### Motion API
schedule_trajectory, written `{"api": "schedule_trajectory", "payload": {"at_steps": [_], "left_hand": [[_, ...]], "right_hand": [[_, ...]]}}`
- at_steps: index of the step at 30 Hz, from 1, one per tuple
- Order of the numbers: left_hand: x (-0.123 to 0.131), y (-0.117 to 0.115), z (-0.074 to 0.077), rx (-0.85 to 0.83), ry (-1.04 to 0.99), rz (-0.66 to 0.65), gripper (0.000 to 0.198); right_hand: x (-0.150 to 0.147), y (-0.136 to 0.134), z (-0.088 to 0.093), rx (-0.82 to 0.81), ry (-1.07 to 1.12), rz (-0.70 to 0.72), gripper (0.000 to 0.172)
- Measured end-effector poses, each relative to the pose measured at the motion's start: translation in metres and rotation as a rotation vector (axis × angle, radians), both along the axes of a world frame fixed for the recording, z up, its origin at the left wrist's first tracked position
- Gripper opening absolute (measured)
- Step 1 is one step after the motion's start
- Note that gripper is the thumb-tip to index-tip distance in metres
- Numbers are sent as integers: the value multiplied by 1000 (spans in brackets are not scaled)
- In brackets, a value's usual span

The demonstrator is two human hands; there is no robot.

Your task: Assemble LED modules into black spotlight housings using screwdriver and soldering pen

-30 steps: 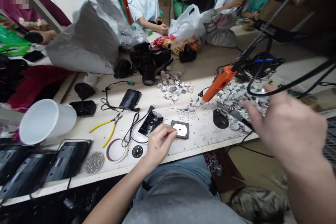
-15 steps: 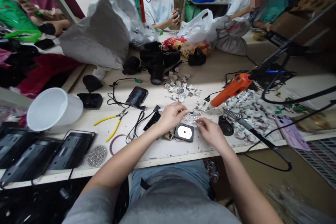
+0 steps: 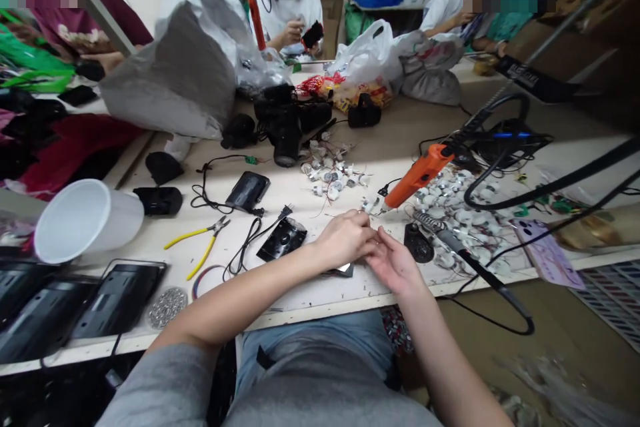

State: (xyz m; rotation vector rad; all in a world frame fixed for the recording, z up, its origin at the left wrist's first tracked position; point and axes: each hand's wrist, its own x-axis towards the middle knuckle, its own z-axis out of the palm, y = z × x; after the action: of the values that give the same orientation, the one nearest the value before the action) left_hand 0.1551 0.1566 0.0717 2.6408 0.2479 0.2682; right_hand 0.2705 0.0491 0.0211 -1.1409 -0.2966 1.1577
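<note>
My left hand [image 3: 344,237] and my right hand [image 3: 395,265] meet at the front of the workbench [image 3: 320,283], fingertips pinched together over a small black square panel [image 3: 345,270], of which only a corner shows under my left hand. What the fingers pinch is too small to make out. A black plastic part [image 3: 283,239] lies just left of my left hand. An orange power screwdriver [image 3: 417,175] hangs on a cable just behind my hands, tip down.
Yellow-handled pliers [image 3: 196,242], a white cup on its side [image 3: 85,220], black housings [image 3: 120,297] and a dish of screws [image 3: 167,297] lie to the left. Small white parts [image 3: 450,207] and a soldering iron [image 3: 475,263] lie to the right. Other people work across the bench.
My right hand came in from the far right to the panel, and both hands have now closed together over it, hiding most of it.
</note>
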Motion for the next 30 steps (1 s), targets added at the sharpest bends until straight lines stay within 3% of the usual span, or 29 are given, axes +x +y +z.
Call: {"api": "schedule_trajectory", "payload": {"at_steps": [6,9,12,15,18,21,30], "left_hand": [[32,46,-1,-103,38,183,17],[59,61,-3,-88,126,124,49],[83,62,-3,-57,288,72,75],[98,58,-4,-16,395,51,62],[103,58,-6,-8,397,26,32],[102,62,-7,-5,361,23,18],[77,98,-9,17,301,188,30]], "right_hand": [[10,-8,-6,-205,-377,-90,35],[22,-4,-8,-331,-661,-184,37],[34,7,-9,-447,-889,-236,40],[43,20,-11,-508,-1021,-221,50],[46,30,-12,-515,-1113,-171,47],[45,35,-13,-519,-1187,-152,46],[44,34,-12,-592,-1267,-137,32]]}}
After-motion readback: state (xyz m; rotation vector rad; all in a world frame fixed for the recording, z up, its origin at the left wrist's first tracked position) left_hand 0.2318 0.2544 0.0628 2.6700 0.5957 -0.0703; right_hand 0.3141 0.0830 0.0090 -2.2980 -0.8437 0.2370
